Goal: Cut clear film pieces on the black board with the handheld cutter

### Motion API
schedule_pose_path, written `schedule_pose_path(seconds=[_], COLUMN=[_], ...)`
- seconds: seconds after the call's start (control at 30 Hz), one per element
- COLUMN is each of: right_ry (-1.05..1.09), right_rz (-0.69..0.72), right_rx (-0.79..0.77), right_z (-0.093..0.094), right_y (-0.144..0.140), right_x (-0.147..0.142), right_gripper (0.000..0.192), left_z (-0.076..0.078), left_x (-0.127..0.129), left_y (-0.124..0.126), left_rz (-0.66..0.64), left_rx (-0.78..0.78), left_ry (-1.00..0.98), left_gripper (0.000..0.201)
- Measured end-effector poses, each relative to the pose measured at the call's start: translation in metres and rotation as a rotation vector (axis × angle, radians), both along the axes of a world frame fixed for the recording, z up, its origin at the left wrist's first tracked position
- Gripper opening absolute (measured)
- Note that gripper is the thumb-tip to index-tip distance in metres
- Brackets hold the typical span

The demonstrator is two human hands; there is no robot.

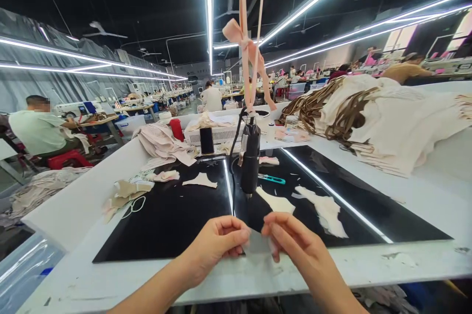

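Note:
Near the front edge of the black board, my left hand (224,237) is closed in a pinch on one side of a small translucent sheet (259,245). My right hand (295,237), slightly blurred, pinches its other side. The sheet spans the gap between both hands. Just beyond them a black hand tool with a narrow tip (250,161) hangs upright from pink fabric straps (244,58). Cream fabric pieces lie around it: a curved one (276,201) behind my right hand, a larger one (328,210) to the right and another (201,181) to the left.
Teal thread snips (272,178) lie right of the hanging tool. The glossy black board (147,235) rests on a white table (420,260). A phone (207,141) stands at the back. Fabric stacks (398,117) rise at right, scraps (129,193) at left. A person (40,127) sits far left.

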State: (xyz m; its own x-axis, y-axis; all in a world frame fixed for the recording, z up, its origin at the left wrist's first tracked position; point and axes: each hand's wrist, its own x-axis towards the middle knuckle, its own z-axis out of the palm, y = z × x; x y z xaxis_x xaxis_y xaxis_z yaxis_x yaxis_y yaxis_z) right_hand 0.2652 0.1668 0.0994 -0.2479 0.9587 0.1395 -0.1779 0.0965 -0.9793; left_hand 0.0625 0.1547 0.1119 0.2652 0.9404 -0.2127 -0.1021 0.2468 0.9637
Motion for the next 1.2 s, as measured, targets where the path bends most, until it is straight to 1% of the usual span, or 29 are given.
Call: schedule_pose_path(seconds=[0.1, 0.2, 0.37, 0.47, 0.57, 0.8, 0.9, 1.03, 1.13, 1.2], right_ry=[-0.177, -0.272, -0.239, -0.213, -0.218, -0.322, -0.365, -0.418, -0.54, -0.605], right_rz=[0.001, 0.04, 0.098, 0.115, 0.119, 0.087, 0.088, 0.036, 0.04, 0.026], right_rx=[-0.007, -0.01, -0.012, -0.003, 0.044, 0.173, 0.231, 0.293, 0.38, 0.431], right_z=[-0.006, -0.015, -0.026, -0.028, -0.026, -0.021, -0.019, -0.018, -0.018, -0.019], right_y=[-0.004, -0.012, -0.025, -0.031, -0.038, -0.049, -0.05, -0.046, -0.037, -0.028], right_x=[0.002, 0.0, -0.008, -0.013, -0.017, -0.016, -0.016, -0.019, -0.023, -0.027], right_gripper=[0.044, 0.039, 0.032, 0.031, 0.028, 0.02, 0.019, 0.021, 0.023, 0.024], left_z=[0.004, 0.006, 0.009, 0.012, 0.015, 0.02, 0.022, 0.024, 0.021, 0.014], left_x=[-0.014, -0.027, -0.041, -0.044, -0.044, -0.038, -0.038, -0.044, -0.051, -0.057], left_y=[-0.011, -0.021, -0.039, -0.048, -0.052, -0.052, -0.051, -0.05, -0.04, -0.027], left_rz=[0.019, 0.027, 0.056, 0.08, 0.101, 0.097, 0.094, 0.089, 0.071, 0.056], left_rx=[0.079, 0.142, 0.195, 0.21, 0.233, 0.305, 0.327, 0.344, 0.353, 0.363], left_ry=[0.13, 0.232, 0.324, 0.38, 0.428, 0.535, 0.576, 0.618, 0.638, 0.65], left_gripper=[0.038, 0.041, 0.041, 0.04, 0.038, 0.03, 0.027, 0.026, 0.027, 0.028])
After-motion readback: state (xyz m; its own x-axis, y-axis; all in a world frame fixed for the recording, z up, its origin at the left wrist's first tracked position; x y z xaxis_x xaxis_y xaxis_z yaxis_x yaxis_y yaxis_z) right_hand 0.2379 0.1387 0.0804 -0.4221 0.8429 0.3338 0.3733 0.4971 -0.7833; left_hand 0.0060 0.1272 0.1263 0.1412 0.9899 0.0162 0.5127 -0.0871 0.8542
